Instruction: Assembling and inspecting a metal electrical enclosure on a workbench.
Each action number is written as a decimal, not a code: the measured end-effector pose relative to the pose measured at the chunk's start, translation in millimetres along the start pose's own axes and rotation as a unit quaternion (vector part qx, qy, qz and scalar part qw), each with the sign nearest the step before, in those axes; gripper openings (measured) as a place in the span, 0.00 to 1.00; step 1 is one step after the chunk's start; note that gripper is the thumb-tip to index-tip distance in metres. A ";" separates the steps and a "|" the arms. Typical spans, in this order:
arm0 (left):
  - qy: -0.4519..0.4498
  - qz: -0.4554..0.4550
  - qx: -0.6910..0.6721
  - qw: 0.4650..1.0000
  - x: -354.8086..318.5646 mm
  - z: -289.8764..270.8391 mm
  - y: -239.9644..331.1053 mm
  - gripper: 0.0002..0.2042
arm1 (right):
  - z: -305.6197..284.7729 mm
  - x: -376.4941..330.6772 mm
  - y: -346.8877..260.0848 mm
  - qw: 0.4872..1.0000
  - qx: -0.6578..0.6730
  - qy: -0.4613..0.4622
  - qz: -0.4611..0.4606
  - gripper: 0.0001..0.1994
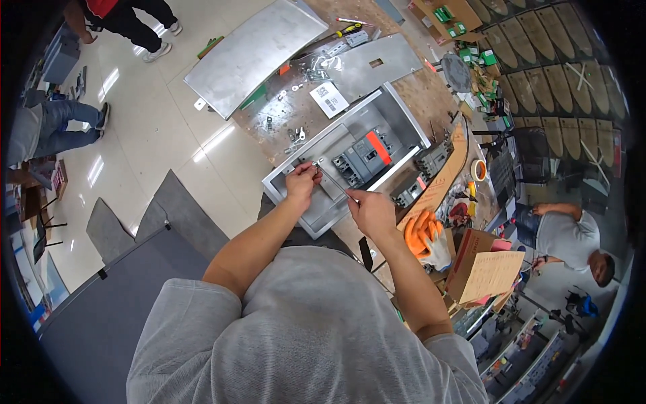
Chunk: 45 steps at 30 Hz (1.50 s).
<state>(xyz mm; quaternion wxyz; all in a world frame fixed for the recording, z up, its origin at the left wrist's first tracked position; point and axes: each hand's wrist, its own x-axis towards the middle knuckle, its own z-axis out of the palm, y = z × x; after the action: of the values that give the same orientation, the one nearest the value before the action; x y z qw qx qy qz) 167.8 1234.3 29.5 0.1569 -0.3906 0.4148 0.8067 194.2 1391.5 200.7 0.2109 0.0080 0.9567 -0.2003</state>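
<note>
- left hand (301, 179): fingers curled and pinched on a small metal part at the near left corner inside the grey metal box (410, 120); what the part is cannot be told at this size. the grip looks meant to steady the part while the tool works on it.
- right hand (369, 209): closed around the handle end of a thin screwdriver (334, 182), whose shaft slants up and left so that its tip meets the spot where the left hand pinches.
- grey metal box: shallow, open-topped, lying flat on the tabletop (424, 94) just ahead of the person, open side up so the inside can be reached from above.
- breaker (363, 156): dark block with an orange-red patch, seated in the middle of the box, just beyond both hands and not touched.
- two more dark breakers (422, 174): outside the box along its right wall, near the tabletop's edge.
- grey metal cover (259, 50): large flat sheet lying off to the far left of the box, partly over the tabletop's edge.
- second grey plate (377, 64) with a small slot: lying beyond the box.
- loose screws and small fittings (296, 135): scattered between cover and box, within reach.
- white label (329, 99): flat on the tabletop beyond the box.
- orange work gloves (425, 236): laid aside at the right, near the right forearm; both hands are bare.
- cardboard box (486, 269): right of the gloves.
- other people: one seated at the right, others at the far left on the floor.
</note>
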 end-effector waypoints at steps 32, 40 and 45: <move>0.181 0.060 -0.115 0.975 20.5 13.3 -9.6 0.03 | -6.8 61.6 -25.1 0.982 -0.131 -0.090 -0.104 0.13; 0.190 0.050 -0.083 0.977 23.4 10.7 -13.8 0.03 | -10.7 65.7 -35.8 0.971 -0.181 -0.095 -0.127 0.12; 0.262 0.137 0.027 0.955 32.2 12.2 -28.7 0.04 | -14.0 67.7 -57.9 0.956 -0.228 -0.136 -0.125 0.11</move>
<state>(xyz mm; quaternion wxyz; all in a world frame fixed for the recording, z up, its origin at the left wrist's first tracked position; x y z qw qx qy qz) 157.5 1259.1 -6.4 -0.0591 -0.5230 0.5125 0.6785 121.1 1339.0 206.8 0.3086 -0.1871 0.9326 -0.0005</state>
